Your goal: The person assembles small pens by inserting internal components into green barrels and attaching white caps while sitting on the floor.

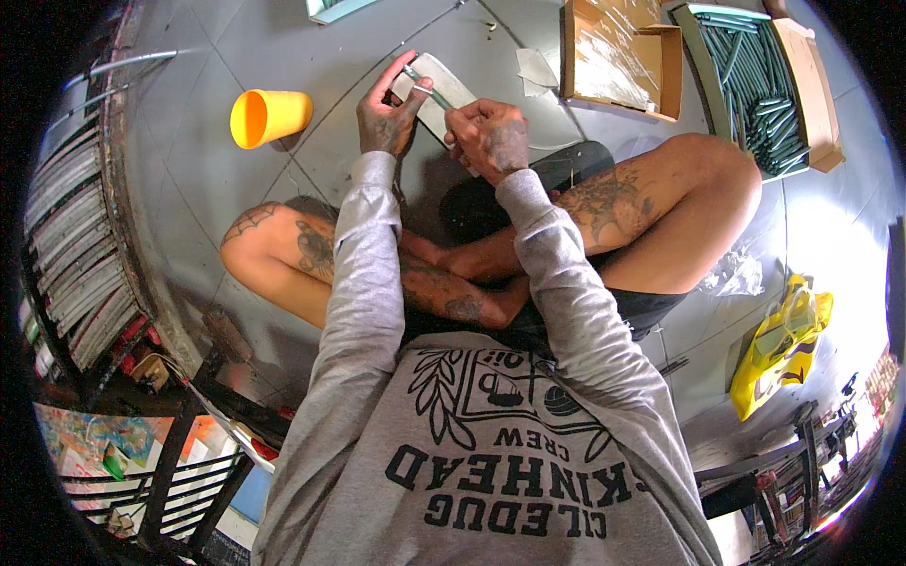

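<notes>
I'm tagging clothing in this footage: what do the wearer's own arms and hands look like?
Both arms wear long, heather-grey sleeves, creased along their length and ending in snug cuffs at the wrists. The left hand and right hand are gloveless, with dark tattoo markings on their backs.

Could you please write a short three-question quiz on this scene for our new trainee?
1. Multiple choice: Which of these is on the floor to the left of the left hand?
A) Plastic bag
B) Cup
C) Cardboard box

2. True or false: The box filled with teal rods is on the person's left.

3. Short answer: What do the left hand and right hand both hold?

Key:
1. B, the yellow cup.
2. False; the filled box is on the right.
3. A slender pen-like rod.
</notes>
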A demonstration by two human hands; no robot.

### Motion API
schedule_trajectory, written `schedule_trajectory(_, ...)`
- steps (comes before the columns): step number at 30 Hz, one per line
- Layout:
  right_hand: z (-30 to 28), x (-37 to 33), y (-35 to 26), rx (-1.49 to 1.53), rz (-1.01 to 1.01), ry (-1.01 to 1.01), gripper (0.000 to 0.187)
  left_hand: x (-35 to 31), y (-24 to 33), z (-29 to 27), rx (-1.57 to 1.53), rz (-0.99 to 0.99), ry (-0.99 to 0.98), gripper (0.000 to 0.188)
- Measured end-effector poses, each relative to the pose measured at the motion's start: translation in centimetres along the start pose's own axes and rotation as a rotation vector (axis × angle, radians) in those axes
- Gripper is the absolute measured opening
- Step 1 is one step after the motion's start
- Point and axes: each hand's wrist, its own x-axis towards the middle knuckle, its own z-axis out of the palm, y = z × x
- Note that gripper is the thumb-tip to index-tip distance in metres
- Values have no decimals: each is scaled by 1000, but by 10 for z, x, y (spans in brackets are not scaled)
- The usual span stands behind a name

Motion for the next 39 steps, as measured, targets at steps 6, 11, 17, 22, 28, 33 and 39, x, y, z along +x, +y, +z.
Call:
schedule_trajectory(6, -1, -1, -6, -10, 76, -19, 26, -2, 9, -1, -8, -5, -9, 55)
schedule_trajectory(11, -2, 2, -1, -71, 27, -8, 27, -5, 20, -3, -94, -107, -75, 55)
schedule_trajectory(17, -2, -3, -1, -81, 30, 8, 27, -5, 16, -3, -79, -129, -76, 53)
schedule_trajectory(22, -4, -5, -5, -63, 63, -2, 25, -4, 14, -4, -77, -104, -77, 53)
schedule_trajectory(28, -4, -2, 3, -75, 24, -13, 28, -2, 4, 0, -83, -23, -26, 55)
schedule_trajectory(33, -5, -2, 5, -108, 31, 20, 30, 0, 0, -1, -15, 10, -18, 57)
schedule_trajectory(39, -6, -4, 6, -83, 15, 24, 29, -1, 2, -1, 13, 21, -19, 59)
